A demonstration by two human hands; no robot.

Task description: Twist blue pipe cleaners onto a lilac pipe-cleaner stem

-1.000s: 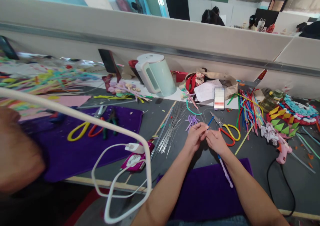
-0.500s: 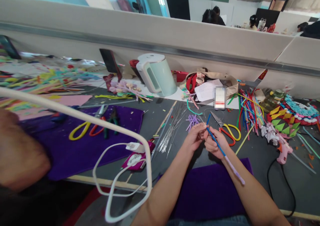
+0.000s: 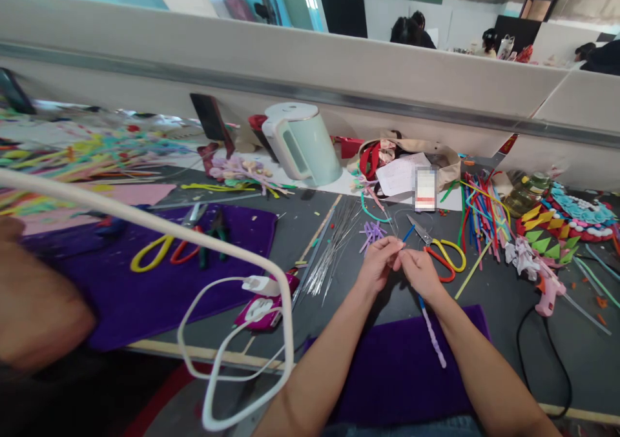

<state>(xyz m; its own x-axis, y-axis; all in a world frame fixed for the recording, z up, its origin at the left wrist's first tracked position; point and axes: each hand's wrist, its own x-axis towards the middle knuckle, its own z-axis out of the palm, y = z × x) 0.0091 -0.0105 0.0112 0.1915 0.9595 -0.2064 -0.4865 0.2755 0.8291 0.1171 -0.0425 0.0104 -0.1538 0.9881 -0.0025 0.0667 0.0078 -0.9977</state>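
Both of my hands meet over the dark table. My left hand (image 3: 379, 264) pinches a thin blue-and-lilac pipe-cleaner stem (image 3: 433, 335) near its upper end, and a short blue tip sticks out past the fingertips. Right beside it, my right hand (image 3: 422, 273) is closed on the same stem, fingers touching the left ones. The stem's lilac lower part hangs below my right hand over a purple cloth (image 3: 402, 372). Red-and-yellow-handled scissors (image 3: 444, 253) lie just beyond my right hand. A small bunch of purple pipe-cleaner pieces (image 3: 372, 232) lies beyond my left.
Loose metal wires (image 3: 329, 256) lie left of my hands. A white cable (image 3: 290, 308) crosses the left foreground, and another person's arm (image 3: 43, 288) is at the far left. An electric kettle (image 3: 314, 143) stands behind. At right are colored pipe cleaners (image 3: 484, 211) and a pink glue gun (image 3: 549, 295).
My right hand has turned and closed further over the stem. The stem's lilac end has swung left and down, off my right forearm, and less of its blue part shows.
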